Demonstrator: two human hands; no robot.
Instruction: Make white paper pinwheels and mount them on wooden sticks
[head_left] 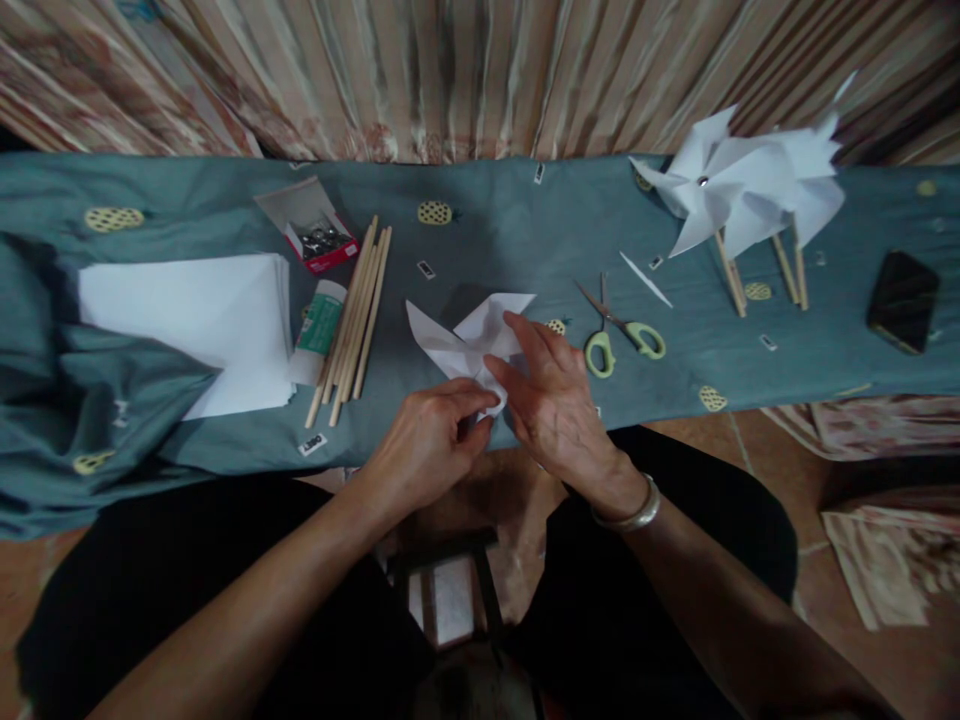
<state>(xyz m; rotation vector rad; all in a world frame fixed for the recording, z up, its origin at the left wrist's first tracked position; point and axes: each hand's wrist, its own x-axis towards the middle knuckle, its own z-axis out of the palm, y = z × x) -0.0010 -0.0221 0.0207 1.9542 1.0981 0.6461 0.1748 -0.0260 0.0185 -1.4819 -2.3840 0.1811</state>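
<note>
A white paper pinwheel [442, 345] with cut, partly folded blades lies near the front edge of the cloth. My left hand [435, 435] pinches its near blade between thumb and forefinger, where the paper curls. My right hand [551, 400] rests on the pinwheel's right side with its fingers apart, the fingertips on the paper near the middle and the far right blade. Part of the paper is hidden beneath that hand. Right of it lie scissors [619, 325] with green handles, blades spread, and a thin white paper sliver [646, 279].
Left are a paper stack [225, 300], a glue stick [319, 325], several wooden sticks [360, 320] and an open red box [322, 250] of metal fasteners. Finished pinwheels [739, 175] stand at the back right, near a black phone [902, 300]. A curtain [420, 80] hangs behind.
</note>
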